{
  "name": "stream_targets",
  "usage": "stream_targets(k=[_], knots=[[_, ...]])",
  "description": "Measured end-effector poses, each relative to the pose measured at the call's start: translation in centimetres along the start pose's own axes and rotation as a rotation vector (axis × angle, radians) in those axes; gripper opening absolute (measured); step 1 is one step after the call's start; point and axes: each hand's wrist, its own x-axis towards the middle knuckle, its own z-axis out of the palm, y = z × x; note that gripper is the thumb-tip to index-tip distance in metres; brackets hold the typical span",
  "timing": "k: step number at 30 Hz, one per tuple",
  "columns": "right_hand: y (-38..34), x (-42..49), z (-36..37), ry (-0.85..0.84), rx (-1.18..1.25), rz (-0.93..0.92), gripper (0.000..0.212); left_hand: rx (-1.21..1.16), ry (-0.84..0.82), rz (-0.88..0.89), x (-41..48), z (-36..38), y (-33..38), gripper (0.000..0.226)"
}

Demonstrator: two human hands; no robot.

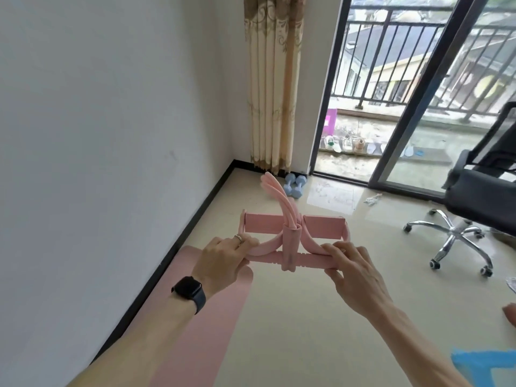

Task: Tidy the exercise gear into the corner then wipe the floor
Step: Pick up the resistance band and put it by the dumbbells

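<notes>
I hold a pink pedal resistance puller out in front of me, above the floor. My left hand grips the left end of its handle bar and my right hand grips the right end. Its foot pedal bar is the far side, and its pink bands loop up toward the corner. Two light blue dumbbells lie on the floor in the corner under the curtain. A pink exercise mat lies along the left wall, below my left arm.
A black office chair on a chrome wheeled base stands at the right. A small white cloth lies on the tiles near the open sliding door. A blue object shows at the bottom right.
</notes>
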Motion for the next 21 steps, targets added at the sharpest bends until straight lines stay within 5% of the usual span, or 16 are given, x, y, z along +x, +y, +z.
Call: stream_targets(k=[21], knots=[[16.9,47.5,8.8,-0.361,0.025,-0.041,0.054,-0.021,-0.385,-0.238,38.6,19.9,-18.1,0.062]])
